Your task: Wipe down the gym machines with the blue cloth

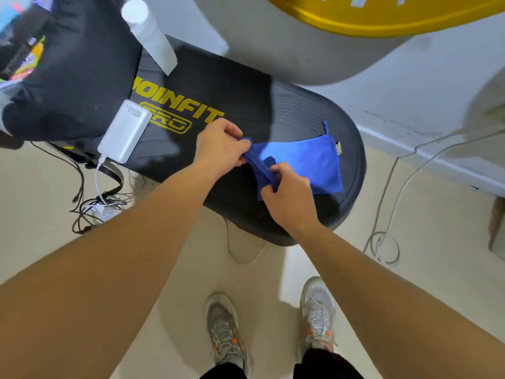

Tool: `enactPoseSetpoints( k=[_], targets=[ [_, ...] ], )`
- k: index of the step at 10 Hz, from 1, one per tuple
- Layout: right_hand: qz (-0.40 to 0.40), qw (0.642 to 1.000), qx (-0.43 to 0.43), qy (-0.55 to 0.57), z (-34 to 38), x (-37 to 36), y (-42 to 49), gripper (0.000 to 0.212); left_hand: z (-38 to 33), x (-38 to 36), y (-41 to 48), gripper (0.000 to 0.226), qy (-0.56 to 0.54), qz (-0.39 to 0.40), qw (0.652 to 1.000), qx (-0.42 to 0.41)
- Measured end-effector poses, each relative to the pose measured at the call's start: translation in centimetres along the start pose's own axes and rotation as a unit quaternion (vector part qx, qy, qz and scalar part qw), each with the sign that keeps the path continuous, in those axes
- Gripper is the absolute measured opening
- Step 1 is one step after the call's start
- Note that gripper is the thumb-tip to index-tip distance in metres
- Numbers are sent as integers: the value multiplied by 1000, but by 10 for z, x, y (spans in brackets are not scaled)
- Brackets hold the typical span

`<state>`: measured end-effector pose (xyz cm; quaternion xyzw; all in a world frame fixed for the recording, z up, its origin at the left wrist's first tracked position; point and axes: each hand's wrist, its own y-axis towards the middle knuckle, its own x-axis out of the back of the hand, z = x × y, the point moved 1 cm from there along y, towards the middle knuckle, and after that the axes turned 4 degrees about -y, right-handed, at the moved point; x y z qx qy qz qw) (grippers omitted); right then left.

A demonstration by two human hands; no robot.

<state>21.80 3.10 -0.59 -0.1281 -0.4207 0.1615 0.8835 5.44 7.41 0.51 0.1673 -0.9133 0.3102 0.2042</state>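
Left hand [222, 144] and right hand [287, 191] pinching blue cloth [308, 160], fingertips hidden in folds, machine [232, 86] cut off

On machine pad [232, 86], blue cloth [306, 160]; edge seemingly in left hand [218, 146], right hand [289, 192]

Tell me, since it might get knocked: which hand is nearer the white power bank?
Left. The left hand grips the blue cloth right of the white power bank; the right hand grips it farther right, closer to the person.
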Motion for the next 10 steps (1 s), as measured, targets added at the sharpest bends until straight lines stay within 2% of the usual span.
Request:
enactPoseSetpoints(
  k=[1,2,3,4,5,6,7,9,10],
  targets=[
    [3,999,-42,21,-41,35,6,26,-27,-51,-5,16,-11,43,999,-12],
    [7,991,-133,0,-77,53,18,33,-37,-98,-4,18,-39,60,997,-25],
    [-59,980,-175,-78,-105,57,22,46,-19,-116,-3,30,115,26,990,-76],
    [-45,977,-200,-62,-115,52,27,58,11,-110,-6,45,283,14,952,-116],
    [-17,984,-156,-82,-118,47,38,50,25,-106,-5,34,333,-2,929,-163],
    [0,991,-85,-101,-109,47,50,35,31,-95,-11,23,335,-8,936,-111],
    [7,992,-26,-127,-95,52,72,31,46,-82,-21,22,323,3,946,-15],
    [68,967,-7,-247,-63,71,70,53,41,-38,-37,41,334,44,941,6],
    [104,956,-11,-274,-46,101,47,60,16,-5,-59,45,408,60,911,-27]
  ],
)
